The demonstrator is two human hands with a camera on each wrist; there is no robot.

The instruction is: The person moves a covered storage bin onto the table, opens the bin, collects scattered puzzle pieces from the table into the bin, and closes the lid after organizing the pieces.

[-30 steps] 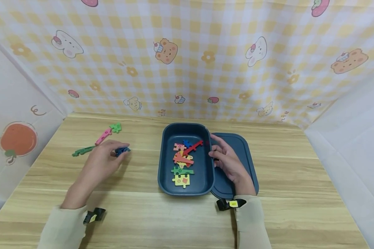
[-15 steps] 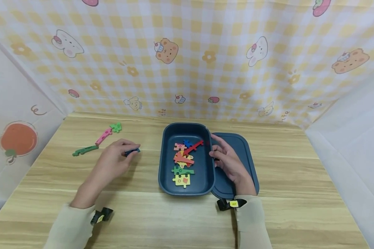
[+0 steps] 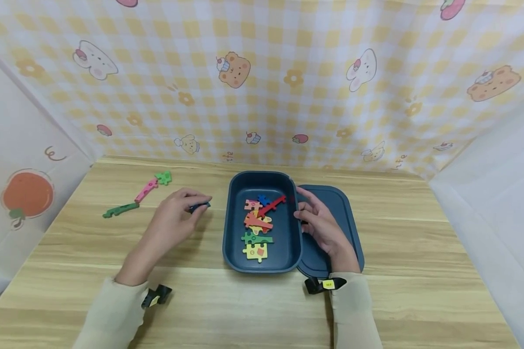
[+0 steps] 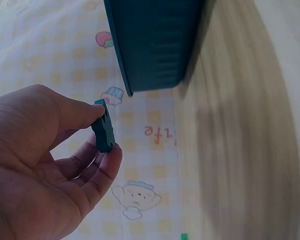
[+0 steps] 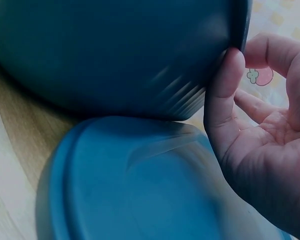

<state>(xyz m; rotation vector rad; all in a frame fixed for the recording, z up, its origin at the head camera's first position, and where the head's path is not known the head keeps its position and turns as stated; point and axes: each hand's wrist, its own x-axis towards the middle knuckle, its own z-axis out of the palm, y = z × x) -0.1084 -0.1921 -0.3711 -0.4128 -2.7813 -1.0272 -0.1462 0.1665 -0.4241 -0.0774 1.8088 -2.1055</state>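
Yellow-checked cloth (image 3: 270, 109) behind, wood-grain table (image 3: 419, 300) in front. Dark blue box (image 3: 284, 257) mid-table, part-filled. Lid (image 3: 346, 220) off, just right of it. Right hand (image 3: 323, 230): fingers gripping the box's right rim. Left hand (image 3: 172, 218), left of the box: fingers pinching a dark blue puzzle piece (image 4: 104, 132), not yet in. Several jigsaw pieces (image 3: 255, 252) already inside. Outside, far left: dark green piece (image 3: 121, 210), pink piece (image 3: 146, 190), light green piece (image 3: 165, 178). Boxing looks over half done, I'd judge.
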